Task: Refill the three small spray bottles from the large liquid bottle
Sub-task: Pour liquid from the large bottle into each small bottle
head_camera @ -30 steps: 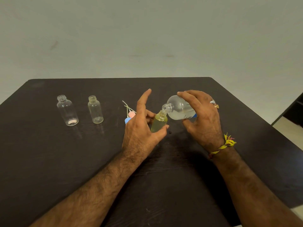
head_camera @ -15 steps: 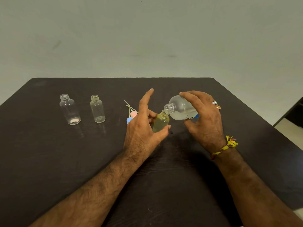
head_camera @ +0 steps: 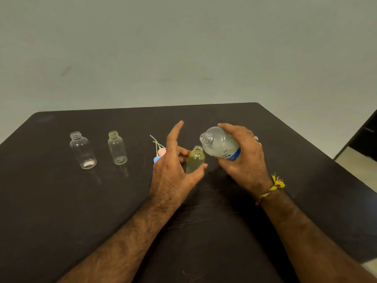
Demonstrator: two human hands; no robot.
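A small yellowish bottle stands uncapped on the dark table, pinched between the thumb and fingers of my left hand, whose index finger points up. My right hand grips the large clear bottle with a blue label, tilted with its open mouth up and to the left, a little above and apart from the small bottle's neck. Two more small clear bottles stand open at the left: one far left, one beside it.
Spray caps with thin dip tubes, one pink and one blue, lie just behind my left hand. The table's right edge drops off near a dark object at the far right.
The large bottle's mouth has lifted off the small yellowish bottle's neck and tipped back upward. My left hand keeps its hold on the small bottle.
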